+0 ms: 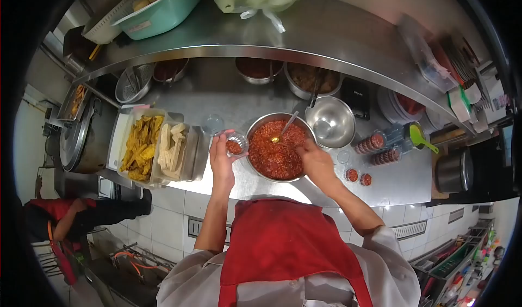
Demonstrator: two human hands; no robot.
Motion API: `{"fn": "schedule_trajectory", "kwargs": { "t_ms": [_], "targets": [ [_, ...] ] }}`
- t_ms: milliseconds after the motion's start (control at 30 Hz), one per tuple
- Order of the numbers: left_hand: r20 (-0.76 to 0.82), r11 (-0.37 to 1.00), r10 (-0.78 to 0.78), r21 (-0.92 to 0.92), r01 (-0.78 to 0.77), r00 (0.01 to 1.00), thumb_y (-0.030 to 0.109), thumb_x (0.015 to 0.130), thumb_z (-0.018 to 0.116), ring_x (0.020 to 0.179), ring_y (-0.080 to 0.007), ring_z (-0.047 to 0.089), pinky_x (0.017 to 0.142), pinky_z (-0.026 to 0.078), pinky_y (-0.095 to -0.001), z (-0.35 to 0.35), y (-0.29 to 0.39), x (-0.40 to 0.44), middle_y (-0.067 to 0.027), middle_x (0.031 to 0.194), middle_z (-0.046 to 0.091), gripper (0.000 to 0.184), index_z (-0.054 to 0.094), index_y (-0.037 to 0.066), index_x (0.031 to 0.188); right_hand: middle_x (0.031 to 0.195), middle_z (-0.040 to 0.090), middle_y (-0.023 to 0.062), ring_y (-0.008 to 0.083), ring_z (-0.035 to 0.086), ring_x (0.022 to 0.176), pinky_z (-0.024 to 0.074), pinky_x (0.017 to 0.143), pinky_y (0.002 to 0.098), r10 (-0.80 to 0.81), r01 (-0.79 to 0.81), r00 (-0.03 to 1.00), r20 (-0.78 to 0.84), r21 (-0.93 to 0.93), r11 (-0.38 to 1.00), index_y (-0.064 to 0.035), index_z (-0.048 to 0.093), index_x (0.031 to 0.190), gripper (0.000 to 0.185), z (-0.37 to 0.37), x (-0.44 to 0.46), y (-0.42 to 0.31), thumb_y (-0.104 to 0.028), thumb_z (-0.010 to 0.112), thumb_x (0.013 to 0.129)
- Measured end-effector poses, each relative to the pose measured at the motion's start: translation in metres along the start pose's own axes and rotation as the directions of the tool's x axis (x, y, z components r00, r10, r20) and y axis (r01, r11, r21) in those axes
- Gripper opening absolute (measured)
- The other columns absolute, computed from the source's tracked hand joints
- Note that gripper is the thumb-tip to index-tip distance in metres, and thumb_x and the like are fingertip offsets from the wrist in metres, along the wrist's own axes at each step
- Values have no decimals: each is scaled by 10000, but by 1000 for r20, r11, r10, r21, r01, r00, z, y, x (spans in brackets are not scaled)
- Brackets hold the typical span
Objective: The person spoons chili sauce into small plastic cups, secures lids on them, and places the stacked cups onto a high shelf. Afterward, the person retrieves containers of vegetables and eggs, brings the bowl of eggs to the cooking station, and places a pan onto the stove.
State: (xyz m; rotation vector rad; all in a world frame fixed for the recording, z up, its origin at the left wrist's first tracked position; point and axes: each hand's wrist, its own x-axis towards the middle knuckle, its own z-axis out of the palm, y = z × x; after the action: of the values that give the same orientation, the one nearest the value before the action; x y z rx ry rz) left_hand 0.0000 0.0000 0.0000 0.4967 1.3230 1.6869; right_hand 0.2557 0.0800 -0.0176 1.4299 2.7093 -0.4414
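Observation:
My left hand (222, 157) holds a small clear cup (236, 144) with some red chopped food in it, just left of a large steel bowl (254, 164). Red chopped food (274, 157) fills the bowl, and a metal spoon (288, 123) rests in it. Over the bowl's right edge is my right hand (315, 163), its fingers bent together at the food; whatever they hold is too small to make out. Two small filled cups (352, 175) stand to the right, below a clear lid or cup (342, 157). Another clear cup (212, 123) is behind my left hand.
An empty steel bowl (330, 123) and stacks of filled cups (371, 143) are at right. Containers of yellow food (142, 149) and pale strips (172, 149) stand left. A steel shelf (337, 35) overhangs the back. Another person (70, 212) is at far left.

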Motion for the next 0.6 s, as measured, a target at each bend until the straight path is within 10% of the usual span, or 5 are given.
{"fn": "schedule_trajectory", "kwargs": {
  "t_ms": [67, 400, 500, 600],
  "targets": [
    [-29, 1000, -21, -4, 21, 999, 289, 1081, 454, 1076, -199, 627, 780, 643, -438, -2, 4, -4, -73, 1226, 598, 335, 612, 43, 1245, 1358, 575, 221, 381, 723, 931, 588, 883, 450, -164, 158, 985, -55, -93, 983, -42, 704, 1163, 419, 14, 4, -5, -50, 746, 747],
    [17, 995, -92, -21, 93, 996, 278, 1085, 446, 1146, -218, 608, 835, 629, -501, 4, -1, -9, -83, 1262, 571, 312, 588, 56, 1253, 929, 734, 137, 202, 703, 884, 540, 828, 354, 72, -140, 990, 122, 749, 648, 33, 720, 1041, 166, -54, -14, 28, -42, 704, 894],
    [86, 990, -126, -46, 130, 988, 284, 1088, 435, 1160, -228, 604, 849, 631, -507, 19, -2, -7, -87, 1266, 570, 320, 589, 55, 1250, 970, 703, 125, 240, 706, 862, 546, 816, 346, 48, -2, 998, -31, 821, 571, 5, 720, 1089, 181, -74, -32, 14, -10, 671, 915],
    [189, 965, -187, -150, 217, 964, 293, 1097, 398, 1180, -243, 610, 852, 634, -501, 34, -1, -4, -101, 1280, 582, 340, 585, 58, 1258, 982, 657, 96, 261, 694, 815, 569, 748, 343, -109, 330, 887, -448, 449, 830, -39, 728, 1131, 284, -81, -49, -11, 44, 660, 869]
  ]
}}
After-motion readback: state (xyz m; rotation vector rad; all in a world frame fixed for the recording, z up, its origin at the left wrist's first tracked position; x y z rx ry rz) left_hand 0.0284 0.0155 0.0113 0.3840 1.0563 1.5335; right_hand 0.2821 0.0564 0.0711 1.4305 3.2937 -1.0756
